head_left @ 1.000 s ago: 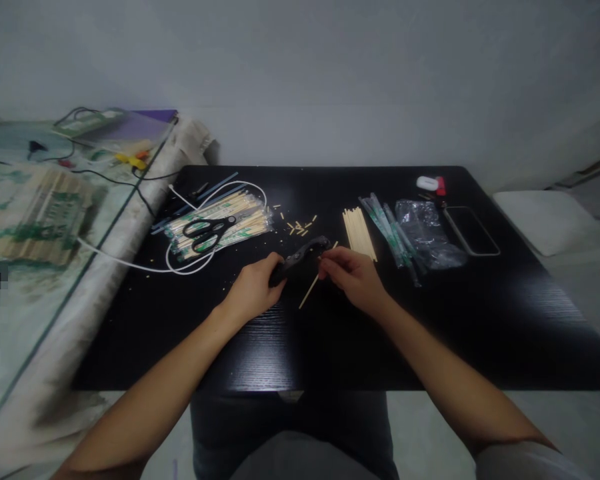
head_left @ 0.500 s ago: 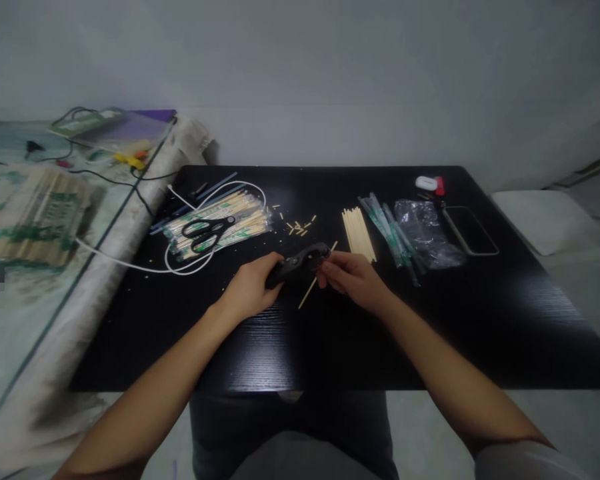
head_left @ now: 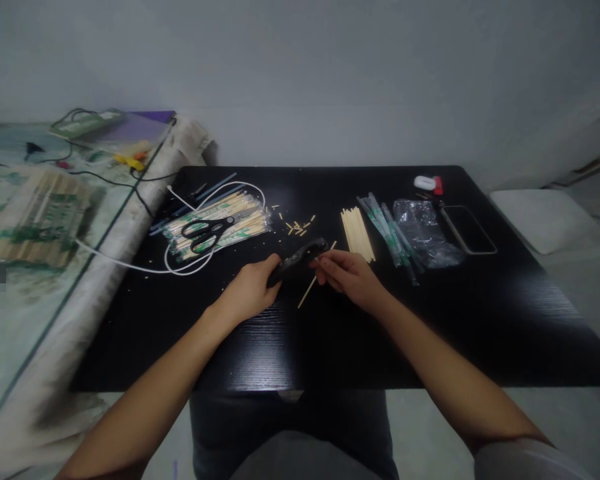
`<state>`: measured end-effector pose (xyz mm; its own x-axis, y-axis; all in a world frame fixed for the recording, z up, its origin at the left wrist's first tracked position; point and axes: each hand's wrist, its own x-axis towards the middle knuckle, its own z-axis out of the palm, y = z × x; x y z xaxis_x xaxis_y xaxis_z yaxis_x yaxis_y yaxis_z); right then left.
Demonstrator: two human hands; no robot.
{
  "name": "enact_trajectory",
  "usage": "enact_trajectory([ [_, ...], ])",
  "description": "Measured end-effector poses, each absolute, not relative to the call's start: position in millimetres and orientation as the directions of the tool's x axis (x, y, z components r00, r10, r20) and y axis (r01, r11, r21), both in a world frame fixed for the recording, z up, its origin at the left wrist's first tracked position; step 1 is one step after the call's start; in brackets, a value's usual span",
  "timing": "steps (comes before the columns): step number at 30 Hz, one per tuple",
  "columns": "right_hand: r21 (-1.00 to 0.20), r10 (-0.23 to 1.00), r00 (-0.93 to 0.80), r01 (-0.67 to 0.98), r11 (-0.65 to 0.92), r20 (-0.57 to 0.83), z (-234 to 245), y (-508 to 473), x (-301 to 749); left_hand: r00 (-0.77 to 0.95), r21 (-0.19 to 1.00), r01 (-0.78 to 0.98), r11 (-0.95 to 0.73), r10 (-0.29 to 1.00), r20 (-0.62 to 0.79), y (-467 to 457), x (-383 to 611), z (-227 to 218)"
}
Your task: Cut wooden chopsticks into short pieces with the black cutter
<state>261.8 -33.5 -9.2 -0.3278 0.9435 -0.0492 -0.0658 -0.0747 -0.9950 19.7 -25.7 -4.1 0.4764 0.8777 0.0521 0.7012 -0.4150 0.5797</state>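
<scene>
Wrapped in my left hand (head_left: 253, 287) is a dark hand tool (head_left: 293, 263) with a curved head; its exact kind is hard to make out in the dim light. My right hand (head_left: 350, 273) has its fingertips pinched together beside the tool's head. A thin pale wooden stick (head_left: 307, 291) runs slantwise past those fingertips, its upper end showing above them; the fingers hide its middle. Beyond the tool lie several short cut stick pieces (head_left: 297, 229). To the right of them is a neat row of wooden sticks (head_left: 357, 235).
Black-handled scissors (head_left: 207, 233) rest on plastic-wrapped sticks (head_left: 250, 223) at left, with a white cable (head_left: 130, 265) looping around. At right are narrow empty wrappers (head_left: 387, 230), a clear plastic bag (head_left: 427, 237), a phone (head_left: 469, 230) and a white case (head_left: 424, 183).
The tool's head has tilted and shifted slightly left, and my right fingertips have moved slightly left with it. The stick keeps nearly the same place.
</scene>
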Motion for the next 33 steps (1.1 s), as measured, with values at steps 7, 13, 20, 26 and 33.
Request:
enact_trajectory([
  [7, -0.994, 0.955, -0.285, -0.048, -0.095, -0.077, -12, -33, 260, 0.476, 0.603, 0.707, -0.371, 0.879, -0.018, -26, 20, -3],
  [13, -0.996, 0.962, -0.262, -0.025, -0.082, -0.073, -13, -32, 259, 0.469, 0.613, 0.716, -0.334, 0.881, -0.067, -26, 19, -2],
  [20, -0.995, 0.959, -0.27, -0.027, -0.098, -0.087, -15, -31, 260, 0.475, 0.62, 0.706, -0.341, 0.878, -0.058, -24, 18, -7],
  [26, -0.992, 0.944, -0.314, -0.038, -0.117, -0.099, -16, -30, 260, 0.42, 0.594, 0.736, -0.324, 0.907, -0.026, -16, 14, -13],
  [33, -0.998, 0.956, -0.287, 0.049, -0.042, -0.054, -9, -32, 261, 0.344, 0.259, 0.912, -0.317, 0.936, -0.067, -13, 16, -12],
])
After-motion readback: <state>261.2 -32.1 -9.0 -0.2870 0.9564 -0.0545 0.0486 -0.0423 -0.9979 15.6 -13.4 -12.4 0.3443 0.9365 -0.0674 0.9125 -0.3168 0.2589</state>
